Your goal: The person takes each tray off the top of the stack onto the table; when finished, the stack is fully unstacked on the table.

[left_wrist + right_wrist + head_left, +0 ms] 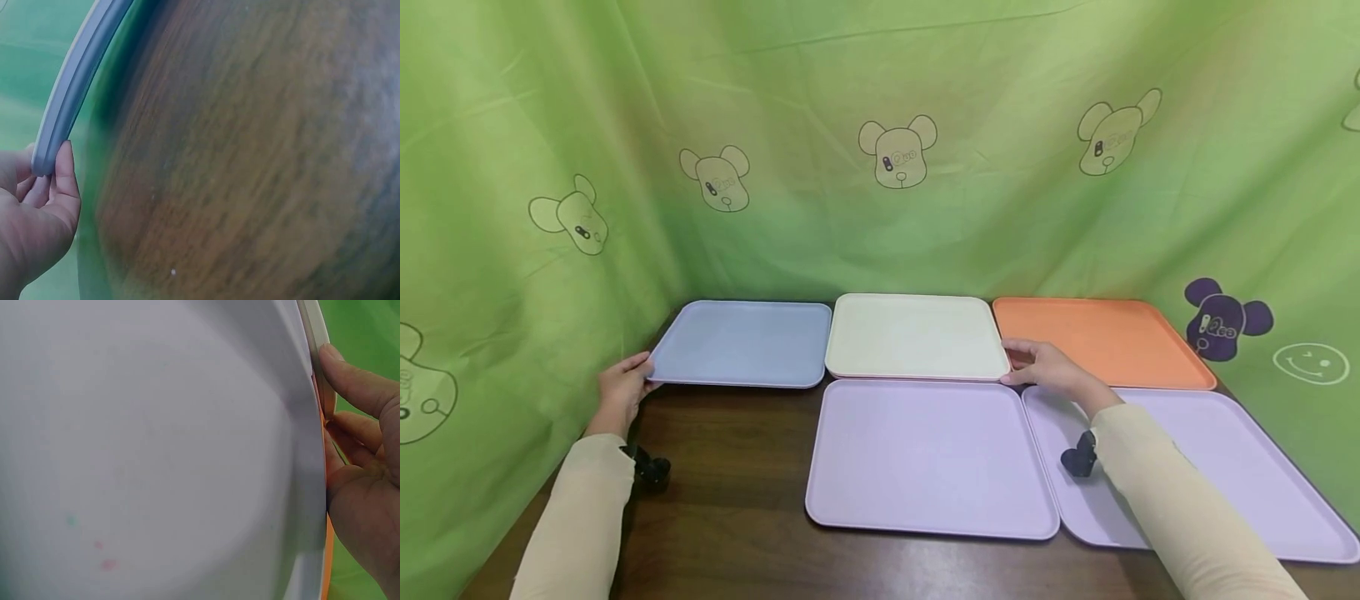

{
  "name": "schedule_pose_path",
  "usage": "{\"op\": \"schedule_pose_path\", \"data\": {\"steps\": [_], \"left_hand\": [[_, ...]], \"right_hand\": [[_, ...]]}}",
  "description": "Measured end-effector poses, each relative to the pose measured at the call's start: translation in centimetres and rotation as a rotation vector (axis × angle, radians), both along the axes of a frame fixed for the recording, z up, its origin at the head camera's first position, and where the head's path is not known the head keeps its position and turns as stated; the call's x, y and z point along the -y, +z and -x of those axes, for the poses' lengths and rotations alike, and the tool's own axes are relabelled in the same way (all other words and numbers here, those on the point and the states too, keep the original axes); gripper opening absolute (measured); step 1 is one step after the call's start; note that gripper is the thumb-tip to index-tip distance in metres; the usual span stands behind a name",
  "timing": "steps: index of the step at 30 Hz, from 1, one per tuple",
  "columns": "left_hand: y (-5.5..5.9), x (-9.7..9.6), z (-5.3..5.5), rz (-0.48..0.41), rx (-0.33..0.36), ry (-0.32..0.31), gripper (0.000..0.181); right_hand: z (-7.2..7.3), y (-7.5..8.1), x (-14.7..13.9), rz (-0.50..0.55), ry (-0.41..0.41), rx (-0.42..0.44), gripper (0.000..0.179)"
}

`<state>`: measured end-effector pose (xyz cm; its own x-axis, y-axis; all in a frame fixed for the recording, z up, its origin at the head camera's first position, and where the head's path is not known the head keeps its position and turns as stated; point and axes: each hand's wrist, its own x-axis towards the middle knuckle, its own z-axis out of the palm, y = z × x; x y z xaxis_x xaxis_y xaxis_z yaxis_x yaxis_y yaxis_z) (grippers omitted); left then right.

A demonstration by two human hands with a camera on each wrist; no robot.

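At the back left lies a blue tray (741, 343); my left hand (623, 385) grips its front-left corner. In the left wrist view the thumb and fingers of that hand stand on either side of the tray's rim (75, 87). A cream-white tray (919, 335) lies at the back middle, right beside the blue one. My right hand (1043, 367) holds its front-right corner, thumb at the front edge and fingers at the right side. The right wrist view shows the thumb on the white rim (317, 331), with the other fingers partly hidden behind the edge.
An orange tray (1097, 337) lies at the back right. Two lilac trays, one in the middle (928, 458) and one at right (1232, 475) under my right forearm, form the front row. Brown wooden table (722, 492) shows at front left. Green printed curtain (790, 225) surrounds the back and sides.
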<state>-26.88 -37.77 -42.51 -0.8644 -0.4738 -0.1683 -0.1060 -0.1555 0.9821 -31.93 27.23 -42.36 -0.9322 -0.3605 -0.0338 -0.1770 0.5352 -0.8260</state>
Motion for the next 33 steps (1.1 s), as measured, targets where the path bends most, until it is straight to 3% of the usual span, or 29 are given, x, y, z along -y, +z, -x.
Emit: {"op": "schedule_pose_path", "data": {"steps": [2,9,15,19,33], "left_hand": [[-0.1,-0.1,0.0,0.035,0.004,-0.026,0.054],[-0.6,-0.1,-0.1,0.296,0.065,-0.202,0.067],[-0.7,-0.1,-0.1,0.490,0.146,-0.263,0.082],[-0.7,-0.3,0.0,0.544,0.150,-0.305,0.090],[-0.8,-1.1,0.4,0.611,0.128,-0.300,0.085]], "right_hand": [[0.0,0.0,-0.1,0.002,0.000,0.002,0.080],[-0.1,0.1,-0.1,0.014,0.005,0.011,0.081],[-0.1,0.1,-0.1,0.012,0.008,0.015,0.081],[0.0,0.0,-0.1,0.016,0.005,0.022,0.082],[0.2,-0.1,-0.2,0.020,0.003,0.030,0.082]]}}
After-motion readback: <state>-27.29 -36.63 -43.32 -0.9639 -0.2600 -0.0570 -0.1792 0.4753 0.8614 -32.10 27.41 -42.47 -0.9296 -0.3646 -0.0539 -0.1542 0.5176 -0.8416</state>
